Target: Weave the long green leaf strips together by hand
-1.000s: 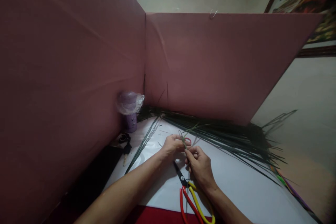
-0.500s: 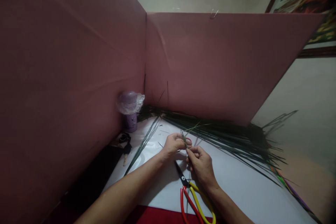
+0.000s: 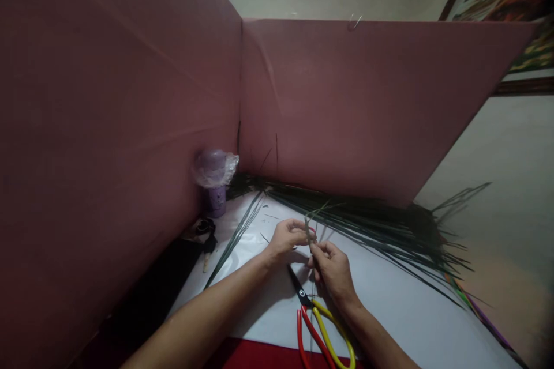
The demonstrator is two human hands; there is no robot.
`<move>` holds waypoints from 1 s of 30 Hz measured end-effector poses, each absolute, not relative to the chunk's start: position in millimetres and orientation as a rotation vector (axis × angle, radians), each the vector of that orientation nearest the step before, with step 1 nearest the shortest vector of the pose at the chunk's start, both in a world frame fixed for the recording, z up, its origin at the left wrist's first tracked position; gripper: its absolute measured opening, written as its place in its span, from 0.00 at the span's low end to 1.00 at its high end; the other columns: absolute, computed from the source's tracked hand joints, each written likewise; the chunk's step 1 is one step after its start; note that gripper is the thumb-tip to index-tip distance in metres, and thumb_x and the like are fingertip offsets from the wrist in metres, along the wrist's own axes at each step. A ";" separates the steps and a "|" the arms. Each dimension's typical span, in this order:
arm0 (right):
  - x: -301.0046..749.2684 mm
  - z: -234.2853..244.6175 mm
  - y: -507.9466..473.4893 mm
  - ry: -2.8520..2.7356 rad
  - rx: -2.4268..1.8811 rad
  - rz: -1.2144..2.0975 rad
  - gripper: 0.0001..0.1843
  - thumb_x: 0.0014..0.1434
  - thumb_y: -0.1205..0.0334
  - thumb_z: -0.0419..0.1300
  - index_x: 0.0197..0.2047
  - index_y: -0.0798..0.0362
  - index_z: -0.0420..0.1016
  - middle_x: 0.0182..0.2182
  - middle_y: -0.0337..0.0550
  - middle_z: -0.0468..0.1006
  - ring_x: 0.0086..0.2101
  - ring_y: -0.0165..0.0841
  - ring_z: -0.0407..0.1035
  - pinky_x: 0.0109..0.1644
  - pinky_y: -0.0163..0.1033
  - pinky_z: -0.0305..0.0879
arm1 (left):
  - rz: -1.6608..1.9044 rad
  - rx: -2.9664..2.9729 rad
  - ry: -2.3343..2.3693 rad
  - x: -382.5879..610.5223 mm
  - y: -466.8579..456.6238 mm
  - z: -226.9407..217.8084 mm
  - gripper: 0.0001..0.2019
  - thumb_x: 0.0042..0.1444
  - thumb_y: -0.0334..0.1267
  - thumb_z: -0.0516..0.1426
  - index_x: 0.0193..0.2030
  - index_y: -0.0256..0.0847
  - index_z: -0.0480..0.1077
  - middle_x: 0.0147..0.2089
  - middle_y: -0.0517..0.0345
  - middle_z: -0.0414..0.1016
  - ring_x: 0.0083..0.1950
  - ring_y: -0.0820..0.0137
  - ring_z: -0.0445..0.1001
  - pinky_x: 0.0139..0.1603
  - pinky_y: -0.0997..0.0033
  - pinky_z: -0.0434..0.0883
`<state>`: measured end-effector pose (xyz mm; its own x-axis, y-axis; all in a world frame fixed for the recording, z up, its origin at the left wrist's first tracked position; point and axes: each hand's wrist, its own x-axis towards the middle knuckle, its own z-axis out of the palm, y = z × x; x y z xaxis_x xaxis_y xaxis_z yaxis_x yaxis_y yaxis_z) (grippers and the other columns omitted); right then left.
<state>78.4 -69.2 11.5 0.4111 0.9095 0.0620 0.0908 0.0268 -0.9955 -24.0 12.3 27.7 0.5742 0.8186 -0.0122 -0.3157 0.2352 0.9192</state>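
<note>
Strips of green leaf [image 3: 307, 229] were the thing in hand, upright between the two hands and above the white sheet [image 3: 415, 305], with their loose ends fanning out toward one o'clock. The left hand [image 3: 289, 237] gripped them from the nine o'clock side, thumb and fingers closed around the middle. The right hand [image 3: 332, 271], at about four o'clock from the left one, pinched the lower part between thumb and forefinger, its other fingers curled in. A thin length ran down from the right hand toward six o'clock, across the scissors.

A small pink curved thing [image 3: 312, 229] showed by the left fingertips; whether they touched it could not be told. At six o'clock from the hands were the scissors [image 3: 302, 295], dark blades aimed at eleven o'clock, red handle on the left and yellow on the right. Near the bottom edge at seven o'clock was a red cloth [image 3: 255, 353].

A large heap of dark green leaves [image 3: 372, 222] spread from eleven round to three o'clock. A few loose leaves [image 3: 240, 236] lay at nine o'clock, and beyond them some keys [image 3: 209, 245]. At ten o'clock stood a purple tumbler [image 3: 217, 200], its top wrapped in clear plastic [image 3: 229, 170].
</note>
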 end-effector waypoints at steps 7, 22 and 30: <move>79.0 11.5 -71.2 -1.047 -1.439 0.686 0.18 0.52 0.47 0.58 0.25 0.53 0.63 0.15 0.34 0.67 0.11 0.23 0.57 0.13 0.29 0.54 | 0.914 1.087 0.531 -19.9 9.7 27.3 0.13 0.32 0.27 0.62 0.30 0.33 0.68 0.31 0.49 0.76 0.35 0.66 0.75 0.37 0.68 0.69; 83.3 15.3 -76.5 -1.312 -1.556 0.220 0.14 0.58 0.52 0.53 0.26 0.52 0.65 0.18 0.35 0.65 0.19 0.27 0.60 0.24 0.31 0.58 | 1.662 1.747 0.957 -38.6 27.7 35.9 0.15 0.50 0.25 0.51 0.43 0.42 0.71 0.49 0.53 0.69 0.54 0.64 0.64 0.58 0.62 0.57; 87.5 13.9 -79.5 -1.397 -1.481 -0.002 0.12 0.58 0.55 0.54 0.27 0.53 0.66 0.19 0.35 0.66 0.20 0.26 0.59 0.27 0.31 0.56 | 1.586 2.203 1.241 -42.7 34.2 30.3 0.16 0.54 0.26 0.50 0.47 0.41 0.70 0.48 0.54 0.73 0.55 0.63 0.64 0.58 0.57 0.56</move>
